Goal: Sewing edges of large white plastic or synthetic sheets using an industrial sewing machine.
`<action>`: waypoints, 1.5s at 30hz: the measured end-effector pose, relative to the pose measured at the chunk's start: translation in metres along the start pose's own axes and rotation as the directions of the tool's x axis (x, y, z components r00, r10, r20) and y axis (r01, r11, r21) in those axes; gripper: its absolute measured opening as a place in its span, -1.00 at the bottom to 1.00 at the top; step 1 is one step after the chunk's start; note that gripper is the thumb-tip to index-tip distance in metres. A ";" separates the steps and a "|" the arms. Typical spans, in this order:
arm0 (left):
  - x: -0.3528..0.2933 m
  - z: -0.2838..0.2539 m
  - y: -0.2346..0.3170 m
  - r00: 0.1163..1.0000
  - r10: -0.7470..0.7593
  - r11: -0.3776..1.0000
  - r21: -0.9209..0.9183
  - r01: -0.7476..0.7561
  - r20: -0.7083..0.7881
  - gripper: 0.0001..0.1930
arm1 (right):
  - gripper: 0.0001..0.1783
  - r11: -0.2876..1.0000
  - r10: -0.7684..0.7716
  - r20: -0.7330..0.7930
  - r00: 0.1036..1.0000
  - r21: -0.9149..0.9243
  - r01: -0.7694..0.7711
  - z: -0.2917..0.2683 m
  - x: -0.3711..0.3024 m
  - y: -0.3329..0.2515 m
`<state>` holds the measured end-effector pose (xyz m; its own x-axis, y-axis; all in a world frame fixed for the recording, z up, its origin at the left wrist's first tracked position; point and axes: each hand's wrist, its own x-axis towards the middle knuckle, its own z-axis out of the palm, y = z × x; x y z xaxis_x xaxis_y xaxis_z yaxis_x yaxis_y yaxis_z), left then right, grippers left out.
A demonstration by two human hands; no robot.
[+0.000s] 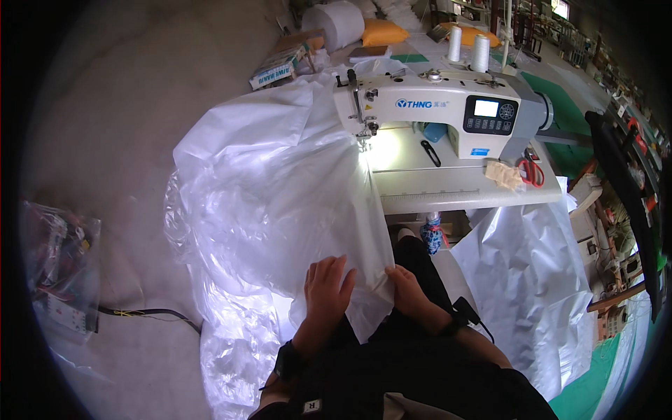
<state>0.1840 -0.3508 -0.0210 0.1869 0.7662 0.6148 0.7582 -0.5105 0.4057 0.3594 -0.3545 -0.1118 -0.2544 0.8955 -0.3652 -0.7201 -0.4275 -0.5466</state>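
A large translucent white plastic sheet [280, 196] drapes from the sewing machine [434, 112] down over the table's left side and into my lap. Its right edge runs from under the needle area toward me. With its fingers outstretched, my left hand [326, 294] lies on the near part of the sheet. Just to the right, my right hand [411, 295] pinches the sheet's edge between thumb and fingers. The machine's lamp lights the bed beside the needle, and the sheet partly hides the presser foot.
On the machine table lie black thread snips [430, 153], red-handled scissors [532, 173] and a beige scrap [502, 175]. Two white thread cones [480, 53] stand behind the machine. More silvery sheeting [528, 280] hangs at right. A black cable [150, 312] crosses the floor at left.
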 end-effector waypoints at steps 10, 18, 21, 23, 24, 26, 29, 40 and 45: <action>0.027 0.055 -0.075 0.977 -0.043 0.902 0.429 -0.053 0.210 -0.85 | -0.71 0.980 -0.037 0.008 0.999 -0.194 0.038 -0.010 0.010 0.005; 0.032 0.039 0.009 0.869 -0.191 0.982 0.088 0.169 0.457 -0.86 | -0.59 0.890 0.005 0.105 0.994 -0.454 0.044 0.009 0.039 -0.054; 0.023 0.064 0.012 0.831 -0.211 0.974 0.044 0.220 0.515 -0.82 | -0.60 0.696 -0.253 0.234 0.939 -0.630 0.345 0.010 0.082 -0.056; 0.022 0.069 0.023 0.808 -0.238 0.969 0.068 0.239 0.539 -0.82 | -0.60 0.496 -0.412 0.247 0.877 -0.747 0.443 0.012 0.099 -0.055; 0.022 0.068 0.026 0.783 -0.268 0.961 0.097 0.260 0.561 -0.82 | -0.58 0.265 -0.545 0.289 0.787 -0.831 0.489 0.014 0.105 -0.055; 0.017 0.062 0.022 0.751 -0.262 0.962 0.103 0.253 0.606 -0.81 | -0.53 0.064 -0.527 0.266 0.808 -0.935 0.349 0.023 0.102 -0.049; 0.009 0.043 0.011 0.760 -0.287 0.949 0.063 0.310 0.583 -0.81 | -0.41 -0.262 -0.502 0.284 0.817 -0.950 0.169 0.032 0.093 -0.047; -0.060 0.001 -0.036 0.959 -0.206 0.968 -0.103 0.228 0.192 -0.86 | -0.35 -0.605 -0.391 0.402 0.828 -0.790 0.099 0.076 0.135 -0.068; -0.023 -0.018 -0.121 0.937 -0.317 0.944 0.052 0.327 -0.145 -0.70 | -0.45 -0.663 -0.375 0.392 0.840 -0.747 0.053 0.089 0.160 -0.091</action>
<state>0.0769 -0.3139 -0.0722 -0.1553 0.8234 0.5458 0.8090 -0.2111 0.5486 0.3265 -0.1612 -0.0534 -0.1974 0.9610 0.1936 0.9458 0.2386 -0.2202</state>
